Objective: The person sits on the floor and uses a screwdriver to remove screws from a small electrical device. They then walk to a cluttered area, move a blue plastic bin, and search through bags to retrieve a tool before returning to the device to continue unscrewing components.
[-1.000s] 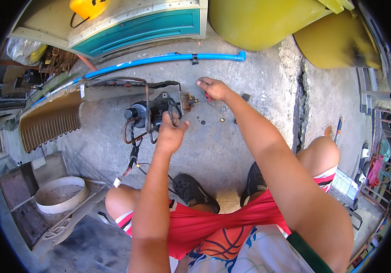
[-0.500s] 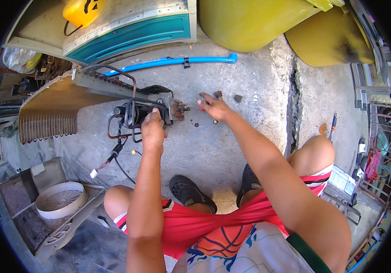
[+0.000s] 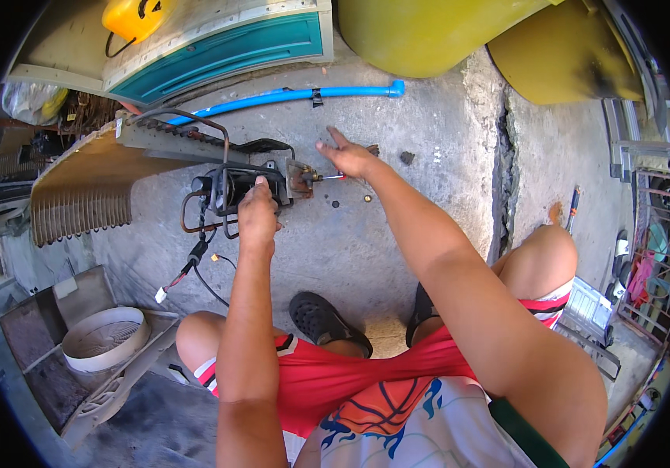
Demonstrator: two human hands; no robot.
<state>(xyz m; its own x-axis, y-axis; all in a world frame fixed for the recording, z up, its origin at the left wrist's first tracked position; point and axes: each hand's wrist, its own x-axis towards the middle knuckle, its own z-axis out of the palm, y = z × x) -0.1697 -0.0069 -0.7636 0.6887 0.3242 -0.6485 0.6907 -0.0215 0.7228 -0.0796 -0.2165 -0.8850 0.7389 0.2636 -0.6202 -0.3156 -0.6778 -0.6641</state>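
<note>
My left hand [image 3: 258, 212] is closed around part of the black tube-and-compressor assembly [image 3: 224, 187] on the concrete floor. Its bent pipes join a tall finned coil panel [image 3: 77, 201] at the left, and wires [image 3: 194, 261] with plugs trail below. At the assembly's right end sits a rusty bracket [image 3: 298, 181] with a brass valve, from which a thin red-tipped tool [image 3: 332, 177] sticks out. My right hand [image 3: 350, 160] hovers just above that tool, thumb and fingers spread. A brass nut [image 3: 367, 198] and small dark pieces [image 3: 335, 203] lie nearby.
A blue pipe [image 3: 350, 91] runs behind, below a teal-fronted cabinet [image 3: 218, 54]. Yellow-green bins [image 3: 436, 35] stand at the back. A long crack [image 3: 504, 179] crosses the floor at the right, beside an orange-handled tool [image 3: 573, 207]. A panel with a round fan housing [image 3: 105, 339] lies lower left.
The assembly's pipes and coil have shifted, with my left hand on them. My right hand first moved down, then back up, and its fingers have spread above the red-tipped tool.
</note>
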